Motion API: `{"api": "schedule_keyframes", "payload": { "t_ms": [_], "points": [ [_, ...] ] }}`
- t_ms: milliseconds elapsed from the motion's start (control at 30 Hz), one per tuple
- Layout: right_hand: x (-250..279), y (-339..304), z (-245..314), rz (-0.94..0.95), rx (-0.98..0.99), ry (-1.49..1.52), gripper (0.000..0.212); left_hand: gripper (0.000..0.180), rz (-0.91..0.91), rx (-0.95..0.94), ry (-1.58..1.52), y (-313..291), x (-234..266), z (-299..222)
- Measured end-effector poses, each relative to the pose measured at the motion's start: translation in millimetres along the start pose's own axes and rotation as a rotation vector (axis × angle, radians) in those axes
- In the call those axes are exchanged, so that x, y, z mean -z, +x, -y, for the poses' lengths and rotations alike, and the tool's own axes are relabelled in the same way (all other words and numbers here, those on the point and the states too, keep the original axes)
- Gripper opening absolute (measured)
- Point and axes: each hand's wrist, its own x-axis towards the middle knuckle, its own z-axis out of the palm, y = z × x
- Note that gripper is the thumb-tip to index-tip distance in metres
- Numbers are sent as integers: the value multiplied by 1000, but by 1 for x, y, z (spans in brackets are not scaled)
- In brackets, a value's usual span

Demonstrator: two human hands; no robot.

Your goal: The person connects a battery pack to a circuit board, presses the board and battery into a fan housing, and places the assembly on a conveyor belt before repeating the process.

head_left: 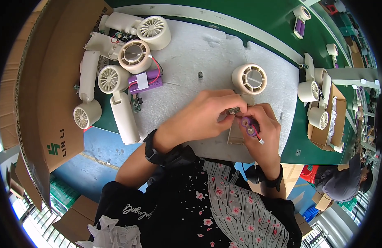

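Observation:
My left hand (pixel 209 113) pinches a small circuit board (pixel 233 110) between thumb and fingers. In my right hand (pixel 265 128) is a purple battery pack (pixel 249 125), its cell ends facing me, with a red wire and a white connector hanging from it. Both hands meet just below the round head of a cream handheld fan (pixel 249 79). Part of its pale handle shell (pixel 236 137) shows under my hands; the rest of the shell is hidden. Whether the board's wires join the battery pack cannot be made out.
A white foam sheet (pixel 191 53) covers the green bench. At left lie several cream fans (pixel 125 118), another purple battery pack (pixel 153 84) and a loose circuit board (pixel 136 103), beside a tall cardboard box (pixel 54 91). More fans and a small carton (pixel 340 120) stand at right; a person (pixel 344 182) is beyond.

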Motion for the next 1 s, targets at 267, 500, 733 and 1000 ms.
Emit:
{"api": "schedule_keyframes", "payload": {
  "t_ms": [267, 500, 733, 1000],
  "points": [
    [6, -5, -3, 18, -67, 161, 15, 26, -116, -81, 28, 0, -7, 6],
    [27, -6, 3, 4, -477, 801, 28, 27, -72, -132, 64, -2, -4, 9],
    [34, 2, -5, 275, -466, 632, 36, 21, -58, -6, 35, 0, -4, 8],
    [26, 13, 4, 258, -173, 210, 11, 16, -72, 51, -75, 2, -3, 7]
  ]
}}
